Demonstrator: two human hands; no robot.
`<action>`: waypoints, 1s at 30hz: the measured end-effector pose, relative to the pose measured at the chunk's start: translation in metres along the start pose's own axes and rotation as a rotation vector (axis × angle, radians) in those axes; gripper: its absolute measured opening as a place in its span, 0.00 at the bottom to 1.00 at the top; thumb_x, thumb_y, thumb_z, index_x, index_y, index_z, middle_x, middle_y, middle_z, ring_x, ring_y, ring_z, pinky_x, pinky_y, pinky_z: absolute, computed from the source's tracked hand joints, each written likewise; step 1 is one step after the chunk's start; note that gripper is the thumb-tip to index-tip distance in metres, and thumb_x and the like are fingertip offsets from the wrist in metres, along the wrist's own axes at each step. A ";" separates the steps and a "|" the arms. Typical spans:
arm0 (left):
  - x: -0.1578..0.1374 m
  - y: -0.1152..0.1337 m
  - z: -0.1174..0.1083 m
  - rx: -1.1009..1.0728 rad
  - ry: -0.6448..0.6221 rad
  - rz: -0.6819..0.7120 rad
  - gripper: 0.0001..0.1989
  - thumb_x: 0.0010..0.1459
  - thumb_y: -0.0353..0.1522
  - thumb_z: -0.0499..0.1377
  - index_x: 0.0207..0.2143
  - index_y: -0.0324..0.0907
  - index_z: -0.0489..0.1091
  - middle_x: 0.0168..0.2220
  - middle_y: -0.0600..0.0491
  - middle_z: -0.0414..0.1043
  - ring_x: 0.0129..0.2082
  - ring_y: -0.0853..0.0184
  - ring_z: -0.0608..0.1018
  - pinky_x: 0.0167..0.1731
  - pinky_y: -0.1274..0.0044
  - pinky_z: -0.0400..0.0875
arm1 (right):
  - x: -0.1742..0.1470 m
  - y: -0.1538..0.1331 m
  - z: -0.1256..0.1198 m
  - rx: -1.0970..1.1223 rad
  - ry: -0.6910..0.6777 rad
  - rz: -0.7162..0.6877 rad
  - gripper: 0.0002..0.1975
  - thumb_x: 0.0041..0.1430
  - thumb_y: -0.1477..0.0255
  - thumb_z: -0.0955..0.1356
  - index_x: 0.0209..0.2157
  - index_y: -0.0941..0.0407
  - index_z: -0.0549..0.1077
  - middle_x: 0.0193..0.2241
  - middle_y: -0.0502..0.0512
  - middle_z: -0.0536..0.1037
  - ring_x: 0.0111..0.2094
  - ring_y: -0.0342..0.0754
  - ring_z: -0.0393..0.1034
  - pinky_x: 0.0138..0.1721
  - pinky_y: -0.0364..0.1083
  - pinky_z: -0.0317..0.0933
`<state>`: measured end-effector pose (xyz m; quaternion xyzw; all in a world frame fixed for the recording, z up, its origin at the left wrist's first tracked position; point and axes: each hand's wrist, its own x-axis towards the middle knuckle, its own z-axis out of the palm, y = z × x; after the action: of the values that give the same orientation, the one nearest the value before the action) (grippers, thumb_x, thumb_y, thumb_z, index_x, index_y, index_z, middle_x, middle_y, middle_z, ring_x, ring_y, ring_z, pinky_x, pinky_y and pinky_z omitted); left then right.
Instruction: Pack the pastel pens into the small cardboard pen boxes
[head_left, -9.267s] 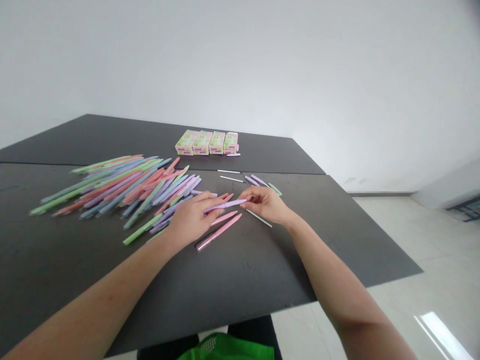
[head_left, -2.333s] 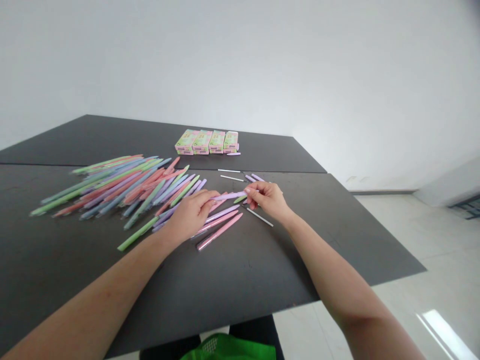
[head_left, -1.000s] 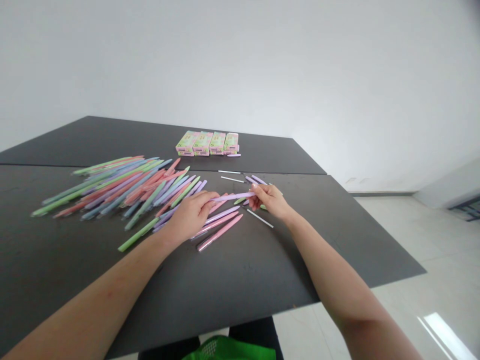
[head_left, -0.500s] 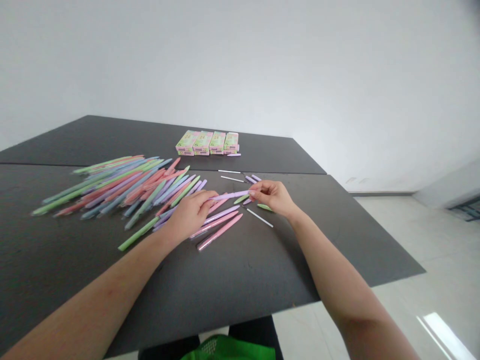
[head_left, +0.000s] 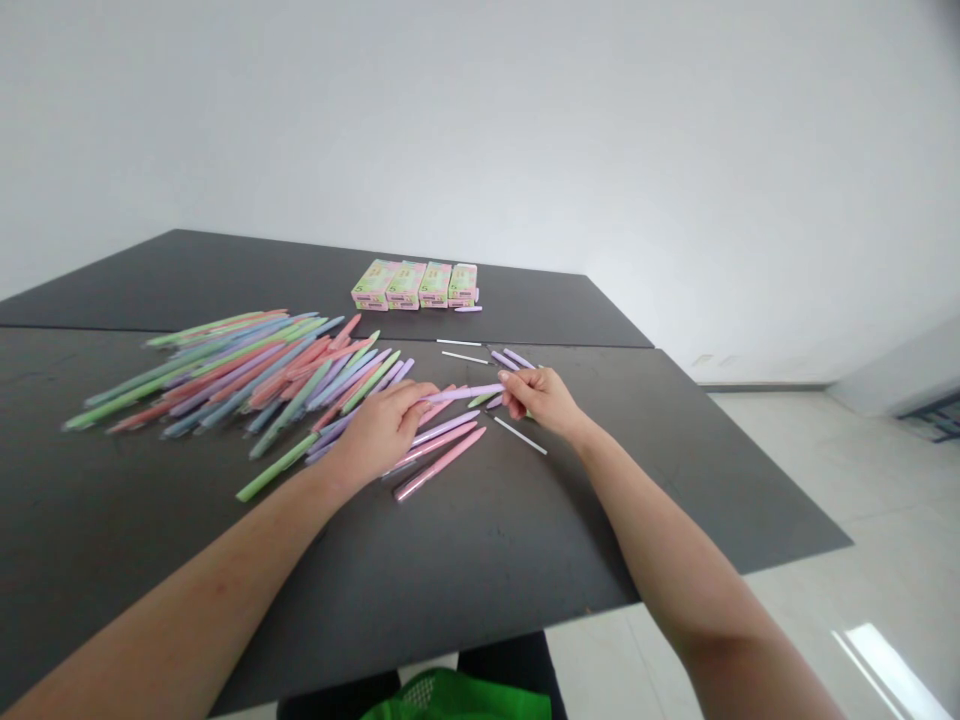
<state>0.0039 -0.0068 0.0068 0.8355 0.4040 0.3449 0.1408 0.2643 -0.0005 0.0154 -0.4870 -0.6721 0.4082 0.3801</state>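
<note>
A purple pen [head_left: 463, 393] spans the gap between my two hands above the table. My left hand [head_left: 390, 425] is closed on its left end. At the other end, the thumb and fingers of my right hand [head_left: 540, 398] pinch the tip. Just below lie several pink and purple pens [head_left: 442, 461]. Close to my right hand are thin white refills [head_left: 519, 435], short purple pen parts [head_left: 517, 358] and a green piece [head_left: 482, 397], partly covered by the hand.
A large pile of pastel pens [head_left: 225, 375] in green, red, blue and purple spreads over the left of the dark table [head_left: 480, 560]. Several small pink-and-green boxes [head_left: 403, 285] stand in a row at the back, with a purple piece [head_left: 468, 309] beside them.
The fingers of my right hand have curled in more tightly at the pen's tip, and the hand has turned slightly. My left hand has hardly moved.
</note>
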 end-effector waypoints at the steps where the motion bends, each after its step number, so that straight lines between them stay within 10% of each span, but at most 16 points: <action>1: 0.000 0.001 0.000 -0.002 -0.004 -0.009 0.15 0.62 0.31 0.49 0.45 0.42 0.73 0.42 0.50 0.77 0.42 0.64 0.77 0.47 0.73 0.69 | 0.000 -0.001 0.000 -0.007 0.003 0.007 0.30 0.57 0.45 0.64 0.20 0.59 0.72 0.12 0.49 0.69 0.14 0.38 0.61 0.19 0.39 0.55; 15: 0.002 0.001 -0.002 0.019 -0.018 -0.080 0.16 0.63 0.34 0.48 0.45 0.41 0.73 0.43 0.49 0.78 0.42 0.63 0.78 0.48 0.72 0.70 | -0.001 -0.001 -0.005 0.095 0.001 -0.154 0.20 0.51 0.60 0.74 0.41 0.56 0.71 0.27 0.49 0.76 0.27 0.42 0.71 0.29 0.41 0.63; 30: 0.000 0.000 0.001 0.023 -0.007 -0.070 0.15 0.62 0.33 0.50 0.44 0.44 0.74 0.42 0.50 0.79 0.42 0.63 0.78 0.46 0.73 0.70 | 0.001 0.000 0.000 0.111 0.016 -0.086 0.20 0.50 0.55 0.73 0.32 0.59 0.76 0.23 0.53 0.77 0.23 0.42 0.70 0.26 0.42 0.63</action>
<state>0.0042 -0.0067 0.0059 0.8236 0.4363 0.3322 0.1444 0.2641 0.0000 0.0158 -0.4392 -0.6658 0.4240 0.4291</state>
